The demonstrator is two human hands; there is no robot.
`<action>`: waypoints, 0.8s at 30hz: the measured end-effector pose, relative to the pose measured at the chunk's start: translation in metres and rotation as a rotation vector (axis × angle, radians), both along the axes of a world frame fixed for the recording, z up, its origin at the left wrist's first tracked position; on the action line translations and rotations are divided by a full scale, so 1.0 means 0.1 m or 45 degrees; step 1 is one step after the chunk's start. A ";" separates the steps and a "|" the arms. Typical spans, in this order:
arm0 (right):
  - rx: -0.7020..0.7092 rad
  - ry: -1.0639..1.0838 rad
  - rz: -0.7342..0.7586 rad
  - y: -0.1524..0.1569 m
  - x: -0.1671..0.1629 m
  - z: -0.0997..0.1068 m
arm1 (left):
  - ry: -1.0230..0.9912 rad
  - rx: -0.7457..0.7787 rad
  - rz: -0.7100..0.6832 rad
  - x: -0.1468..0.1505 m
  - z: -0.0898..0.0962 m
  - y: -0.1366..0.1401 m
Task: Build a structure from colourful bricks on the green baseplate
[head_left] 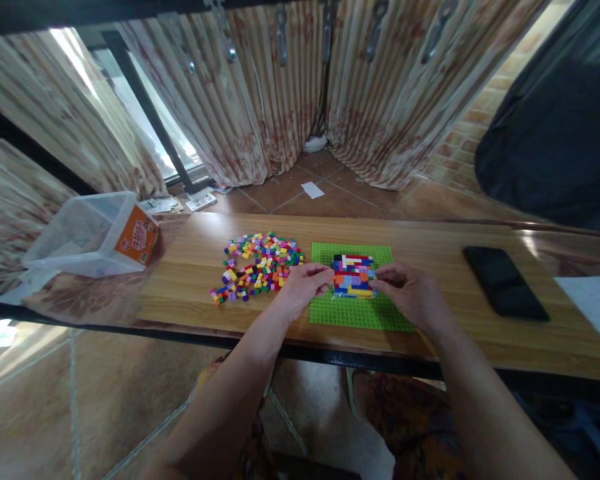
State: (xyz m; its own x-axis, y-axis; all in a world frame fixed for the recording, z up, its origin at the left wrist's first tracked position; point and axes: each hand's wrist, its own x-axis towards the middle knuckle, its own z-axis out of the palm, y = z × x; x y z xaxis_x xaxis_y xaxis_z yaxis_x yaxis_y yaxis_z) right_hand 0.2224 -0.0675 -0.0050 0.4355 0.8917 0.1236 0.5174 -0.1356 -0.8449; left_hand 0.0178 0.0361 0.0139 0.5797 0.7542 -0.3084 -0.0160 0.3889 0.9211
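Two hands close in on the brick block from either side.

The left hand and right hand pinch its short ends, fingers closed on it, its long axis running hand to hand. It sits between them on the green baseplate; loose bricks lie on the worktop beyond the left fingers.

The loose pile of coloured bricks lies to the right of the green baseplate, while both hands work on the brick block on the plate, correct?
Not quite: in the head view the loose pile of coloured bricks lies left of the green baseplate. Both hands, left and right, do touch the brick block.
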 end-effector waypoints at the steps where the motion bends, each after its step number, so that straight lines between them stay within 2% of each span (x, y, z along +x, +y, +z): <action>1: -0.006 0.027 0.000 0.00 0.00 0.00 | -0.001 -0.002 0.004 0.00 0.00 0.00; 6: -0.031 0.167 -0.003 -0.02 0.03 0.05 | -0.006 0.001 0.002 0.00 0.00 0.00; 14: -0.042 0.454 -0.118 0.00 0.01 0.13 | -0.002 0.004 -0.012 0.00 0.00 0.00; 24: -0.027 0.465 -0.106 0.03 -0.05 0.11 | 0.011 -0.001 -0.016 0.00 0.02 -0.02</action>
State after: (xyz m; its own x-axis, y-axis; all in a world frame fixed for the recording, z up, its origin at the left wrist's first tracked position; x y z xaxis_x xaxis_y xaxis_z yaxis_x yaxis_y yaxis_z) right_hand 0.2177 -0.0646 0.0059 0.5187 0.8520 -0.0712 0.1688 -0.1837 -0.9684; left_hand 0.0180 0.0344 0.0155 0.5866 0.7467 -0.3136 -0.0035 0.3896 0.9210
